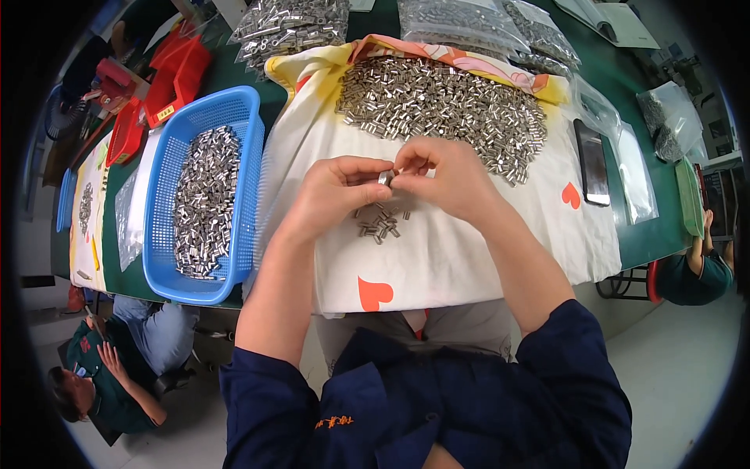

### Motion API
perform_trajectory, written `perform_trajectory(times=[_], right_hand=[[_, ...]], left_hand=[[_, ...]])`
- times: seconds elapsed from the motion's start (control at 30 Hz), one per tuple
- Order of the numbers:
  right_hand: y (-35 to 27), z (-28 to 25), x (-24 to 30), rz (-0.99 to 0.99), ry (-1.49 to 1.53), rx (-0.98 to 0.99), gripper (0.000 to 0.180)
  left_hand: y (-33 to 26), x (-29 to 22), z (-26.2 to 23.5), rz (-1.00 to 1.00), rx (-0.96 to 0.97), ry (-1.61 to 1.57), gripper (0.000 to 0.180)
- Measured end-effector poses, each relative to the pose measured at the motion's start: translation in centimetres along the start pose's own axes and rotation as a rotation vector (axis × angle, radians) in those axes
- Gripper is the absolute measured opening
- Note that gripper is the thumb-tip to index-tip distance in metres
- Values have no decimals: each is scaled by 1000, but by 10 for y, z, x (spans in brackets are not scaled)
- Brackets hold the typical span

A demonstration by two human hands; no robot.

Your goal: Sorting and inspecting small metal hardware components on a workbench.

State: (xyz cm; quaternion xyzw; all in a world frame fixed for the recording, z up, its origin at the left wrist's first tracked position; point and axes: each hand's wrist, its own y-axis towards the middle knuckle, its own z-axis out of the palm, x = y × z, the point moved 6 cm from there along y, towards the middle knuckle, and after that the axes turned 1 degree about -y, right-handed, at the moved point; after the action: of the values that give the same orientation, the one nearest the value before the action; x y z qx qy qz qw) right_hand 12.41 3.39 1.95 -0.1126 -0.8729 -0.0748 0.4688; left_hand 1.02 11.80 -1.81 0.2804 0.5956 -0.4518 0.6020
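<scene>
Over the white cloth, my two hands meet in front of me. My left hand pinches a small shiny metal sleeve between thumb and fingers. Close against it, my right hand has its fingers curled and pressed together at the sleeve's right side; whatever they grip is too small to make out. Just below the hands lies a little group of loose metal sleeves. Beyond them spreads a large heap of the same small metal sleeves.
A blue plastic basket holding metal sleeves stands at left, near red bins. Bags of metal parts line the back. A phone lies at right beside clear plastic bags. Other people sit at both sides.
</scene>
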Motion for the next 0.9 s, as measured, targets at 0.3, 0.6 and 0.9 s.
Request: perform_trajectory(times=[0.3, 0.6, 0.9], right_hand=[[15, -6, -17, -284, -595, -415, 6], [9, 6, -10, -271, -694, -248, 2], [2, 1, -2, -58, 109, -97, 7]], left_hand=[[-1, 4, 10, -87, 77, 119, 31], [5, 8, 4, -39, 26, 8, 31], [7, 5, -8, 38, -55, -150, 33]])
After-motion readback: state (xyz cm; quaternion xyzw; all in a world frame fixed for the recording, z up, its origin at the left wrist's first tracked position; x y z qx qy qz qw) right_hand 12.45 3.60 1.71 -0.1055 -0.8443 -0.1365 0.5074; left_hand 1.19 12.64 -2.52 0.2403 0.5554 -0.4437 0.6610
